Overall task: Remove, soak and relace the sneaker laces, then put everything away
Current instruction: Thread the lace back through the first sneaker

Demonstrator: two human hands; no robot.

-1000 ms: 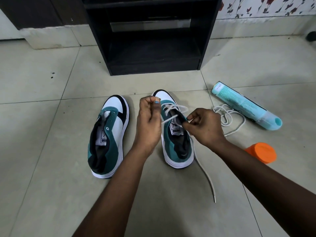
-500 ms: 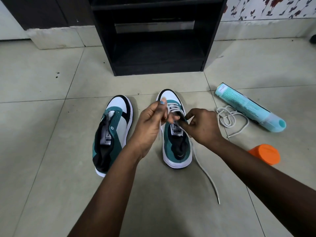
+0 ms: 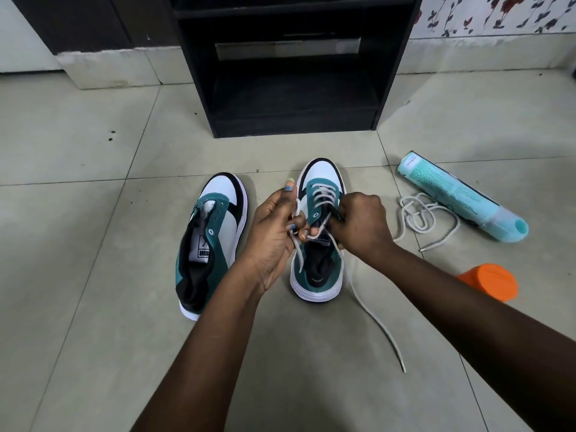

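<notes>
White lace (image 3: 322, 194) already crosses the lower eyelets of the right sneaker (image 3: 319, 244), so relacing looks well under way there. The left hand (image 3: 274, 235) pinches one lace end between curled fingers at the shoe's left side, and the right hand (image 3: 361, 226) is closed around the other strand at the tongue, its tail trailing toward the camera across the floor (image 3: 93, 307). The upper eyelets seem to remain. The left sneaker (image 3: 212, 241) stands just beside it with bare eyelets; its lace (image 3: 420, 213) lies loosely coiled near a pale teal tube (image 3: 458, 198). An orange cap (image 3: 489, 282) sits close by. By my reading, one shoe and the tidying are left. Everything rests on pale, speckled floor tiles before a black shelf unit (image 3: 293, 73), with floral wallpaper (image 3: 498, 14) behind.
</notes>
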